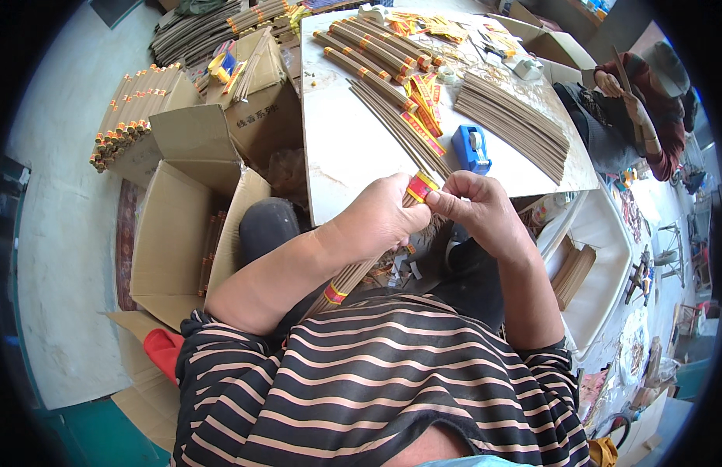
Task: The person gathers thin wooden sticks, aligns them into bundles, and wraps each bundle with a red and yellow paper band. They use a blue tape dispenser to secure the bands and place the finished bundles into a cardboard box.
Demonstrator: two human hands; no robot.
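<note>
A bundle of brown incense sticks point(359, 271) slants across my lap, and my left hand point(380, 212) is closed around its upper end. A red and yellow paper band point(422, 187) wraps that end; the thumb and fingers of my right hand point(478, 204) pinch its edge. Lower down, near my shirt, a second red and yellow band point(334, 294) circles the same bundle. Just beyond my hands on the white table stand a blue tape dispenser point(472, 149), loose incense sticks point(400, 124) and loose paper labels point(427, 105).
Banded incense bundles point(369, 50) lie at the table's far left, with a spread of loose sticks point(517, 121) at right. An open cardboard box point(170, 241) stands left, and stacked bundles point(135, 109) behind it. Another person point(649, 109) sits at far right holding sticks.
</note>
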